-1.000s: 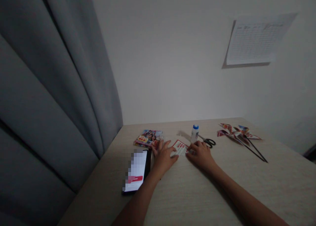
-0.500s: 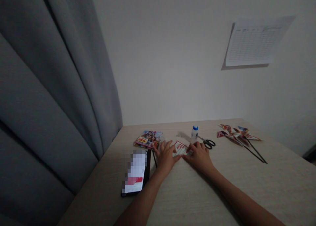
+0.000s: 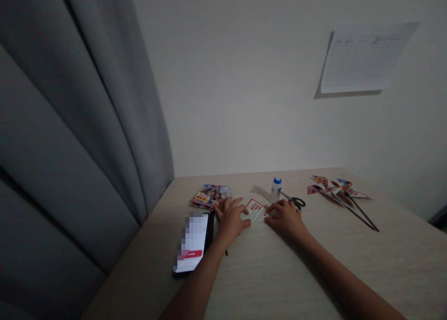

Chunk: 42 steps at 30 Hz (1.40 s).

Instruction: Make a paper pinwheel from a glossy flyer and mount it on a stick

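Note:
A small white sheet of printed paper (image 3: 256, 210) with red edging and red marks lies on the table between my hands. My left hand (image 3: 231, 217) is at its left side, fingers spread and thumb apart from the index finger. At the right corner, my right hand (image 3: 286, 216) has its bent fingers and thumb closed on the paper. Just behind the right hand stands a clear glue bottle (image 3: 275, 189) with a blue cap. Black-handled scissors (image 3: 296, 201) lie beside it, their blades partly behind the bottle.
A phone (image 3: 191, 245) with a lit screen lies by my left forearm. Colourful printed leaflets (image 3: 210, 195) are behind it. Folded paper pinwheels (image 3: 337, 188) with dark sticks rest at the right. A grey curtain (image 3: 115, 124) hangs left; a printed sheet (image 3: 359, 64) is on the wall.
My hands have moved slightly apart; the thumbs, close together before, are now separated, and more of the paper's lower edge shows. The left hand has shifted a little left.

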{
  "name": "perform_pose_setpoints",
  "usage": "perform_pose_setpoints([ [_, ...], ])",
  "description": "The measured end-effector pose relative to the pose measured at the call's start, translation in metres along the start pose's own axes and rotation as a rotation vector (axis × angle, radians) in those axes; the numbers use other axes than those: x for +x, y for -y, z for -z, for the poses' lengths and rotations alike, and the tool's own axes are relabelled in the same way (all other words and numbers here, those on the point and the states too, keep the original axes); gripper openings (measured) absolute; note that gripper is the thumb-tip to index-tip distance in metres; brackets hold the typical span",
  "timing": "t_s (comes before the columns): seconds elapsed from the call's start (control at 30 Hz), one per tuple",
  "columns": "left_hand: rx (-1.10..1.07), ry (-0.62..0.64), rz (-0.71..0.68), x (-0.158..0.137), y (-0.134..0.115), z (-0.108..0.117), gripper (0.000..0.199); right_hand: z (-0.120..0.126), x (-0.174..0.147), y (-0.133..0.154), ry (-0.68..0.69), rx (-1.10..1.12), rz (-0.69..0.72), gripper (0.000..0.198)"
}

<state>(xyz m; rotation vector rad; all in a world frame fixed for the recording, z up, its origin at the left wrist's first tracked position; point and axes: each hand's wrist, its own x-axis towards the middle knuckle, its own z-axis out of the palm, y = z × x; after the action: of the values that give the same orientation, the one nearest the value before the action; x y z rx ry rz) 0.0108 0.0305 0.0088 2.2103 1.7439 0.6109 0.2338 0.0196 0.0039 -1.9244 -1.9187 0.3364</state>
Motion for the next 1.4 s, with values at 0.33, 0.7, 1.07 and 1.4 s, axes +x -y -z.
perform_pose_setpoints([
  [0.33, 0.045, 0.056, 0.040, -0.001, 0.013, 0.016, 0.024, 0.004, 0.009, -0.021, 0.073, 0.008, 0.043, 0.034],
  [0.7, 0.064, 0.123, 0.010, -0.002, 0.028, 0.032, 0.019, 0.007, 0.016, -0.042, 0.114, 0.037, 0.176, 0.036],
  [1.07, 0.064, 0.195, 0.033, -0.002, 0.037, 0.046, 0.025, 0.008, 0.021, -0.060, 0.152, 0.030, 0.271, 0.036],
  [1.4, 0.036, 0.237, 0.045, -0.001, 0.043, 0.052, 0.027, 0.009, 0.024, -0.067, 0.207, 0.042, 0.298, 0.041],
])
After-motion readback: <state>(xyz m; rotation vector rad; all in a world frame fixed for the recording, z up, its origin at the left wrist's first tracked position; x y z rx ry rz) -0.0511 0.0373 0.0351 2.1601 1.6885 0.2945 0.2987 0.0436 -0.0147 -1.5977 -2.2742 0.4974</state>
